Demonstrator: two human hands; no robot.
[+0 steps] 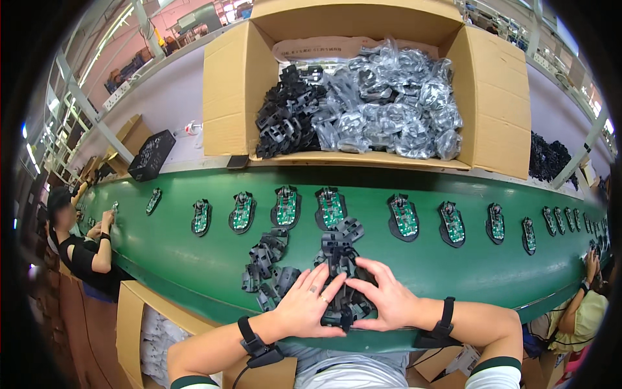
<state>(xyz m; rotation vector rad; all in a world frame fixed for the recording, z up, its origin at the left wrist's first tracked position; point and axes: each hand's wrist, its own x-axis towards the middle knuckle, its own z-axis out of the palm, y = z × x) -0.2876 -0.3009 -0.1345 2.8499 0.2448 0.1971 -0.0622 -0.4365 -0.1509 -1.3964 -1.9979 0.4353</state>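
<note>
Both my hands rest around a small pile of black moulded plastic parts (342, 241) at the near edge of the green work surface. My left hand (310, 303) lies over the pile's left side, its fingers stretched out and a ring showing. On the other side, my right hand (387, 295) curves against the parts with thumb and fingers apart. Neither hand has a firm grip on a single part that I can see. More of the same black parts (265, 259) lie loose just left of my left hand. Some parts between my palms are hidden.
A row of green circuit boards on black mouse-shaped bases (332, 209) runs along the green surface (175, 253). Behind stands an open cardboard box (499, 104) with black parts and clear bags. People work at far left (87, 243) and right. Another carton (129, 330) sits below left.
</note>
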